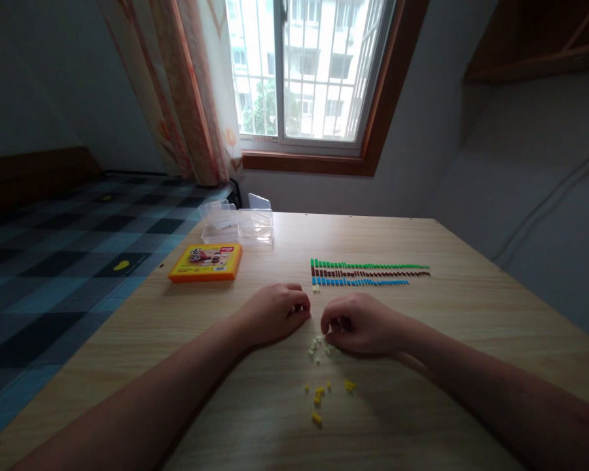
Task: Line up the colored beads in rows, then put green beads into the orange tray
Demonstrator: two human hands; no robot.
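My left hand [277,313] rests on the table with its fingers curled in and the thumb close to them. Whatever it may hold is hidden. Close by, my right hand [360,324] bends down with thumb and fingers pinched at a loose cluster of tiny pale yellow bricks [318,347]; its fingertips hide what is between them. Nearer to me lie several small bright yellow bricks [319,392]. Beyond my hands run tidy rows of little green bricks [343,264], brown bricks [343,273] and blue bricks [343,282]. Two pale bricks [315,288] sit just below the blue row's left end.
An orange-yellow box [206,263] with a printed lid lies on the left of the wooden table [451,314]. Behind it stand clear plastic containers [238,226]. A bed with a checked cover [98,229] adjoins the left side, and a window [314,78] is ahead.
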